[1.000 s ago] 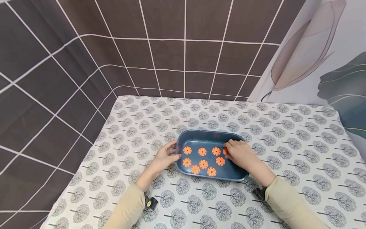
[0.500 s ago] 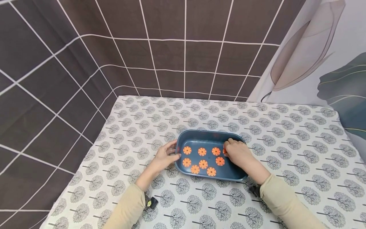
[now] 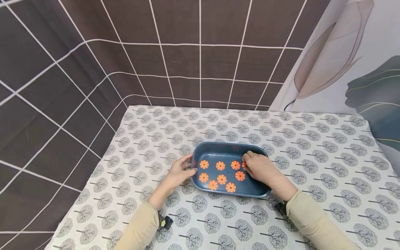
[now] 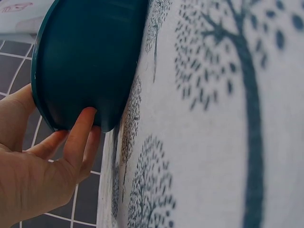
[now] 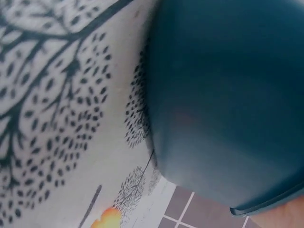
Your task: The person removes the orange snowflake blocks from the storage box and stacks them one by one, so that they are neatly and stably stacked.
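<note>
A dark blue oval-ended plastic basin (image 3: 232, 148) rests on the cloth, with several orange notched discs (image 3: 220, 165) lying flat and apart on its floor. My left hand (image 3: 178, 173) grips the basin's left end, thumb over the rim. In the left wrist view, the fingers of that left hand (image 4: 52, 166) lie against the basin's outer wall (image 4: 90, 52). My right hand (image 3: 260, 168) reaches into the right end with curled fingers, pinching an orange disc (image 3: 244, 164) that it partly covers. The right wrist view mostly shows the basin's outer wall (image 5: 228, 104); the right fingertips are hidden there.
A white tree-print cloth (image 3: 150, 139) covers the table. Behind it hangs a dark curtain (image 3: 181, 62) with white grid lines, and a leaf-patterned curtain (image 3: 337, 62) hangs at the right. A blurred orange-yellow spot (image 5: 109, 218) shows low in the right wrist view.
My right hand has shifted slightly left inside the basin, and the disc at its fingertips has moved a little left with it. My left hand keeps its hold on the rim.
</note>
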Available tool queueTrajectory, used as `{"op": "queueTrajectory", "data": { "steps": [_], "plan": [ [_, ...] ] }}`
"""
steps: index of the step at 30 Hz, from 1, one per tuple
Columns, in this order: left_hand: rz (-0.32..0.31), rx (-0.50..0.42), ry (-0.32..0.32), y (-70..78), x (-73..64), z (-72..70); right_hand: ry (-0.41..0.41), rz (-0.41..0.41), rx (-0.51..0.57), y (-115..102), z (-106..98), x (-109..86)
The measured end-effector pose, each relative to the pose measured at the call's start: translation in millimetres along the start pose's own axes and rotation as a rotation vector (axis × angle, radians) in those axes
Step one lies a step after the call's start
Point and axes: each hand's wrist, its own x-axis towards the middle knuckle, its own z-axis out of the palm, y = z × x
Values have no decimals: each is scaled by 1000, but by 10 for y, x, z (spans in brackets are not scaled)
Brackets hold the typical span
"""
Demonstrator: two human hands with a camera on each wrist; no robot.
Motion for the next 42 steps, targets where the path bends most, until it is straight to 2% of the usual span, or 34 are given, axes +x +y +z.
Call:
{"op": "queueTrajectory", "data": {
  "steps": [6, 11, 15, 22, 29, 37, 42],
  "plan": [
    [8, -13, -12, -4, 7, 6, -37, 0, 123, 39, -35, -1],
    [28, -12, -25, -14, 18, 15, -78, -3, 178, 66, -65, -13],
    [27, -15, -23, -12, 20, 19, -73, -9, 231, 80, -85, -21],
    [13, -16, -11, -10, -8, 21, 37, -80, 346, 96, -110, -60],
    [6, -19, 6, -17, -18, 6, 52, -104, 394, 158, -115, -142],
    [6, 2, 7, -32, -12, 6, 239, -111, 421, 203, -137, -302],
    [14, 3, 11, -43, -7, -7, 309, -101, 384, 252, -202, -399]
  ]
}}
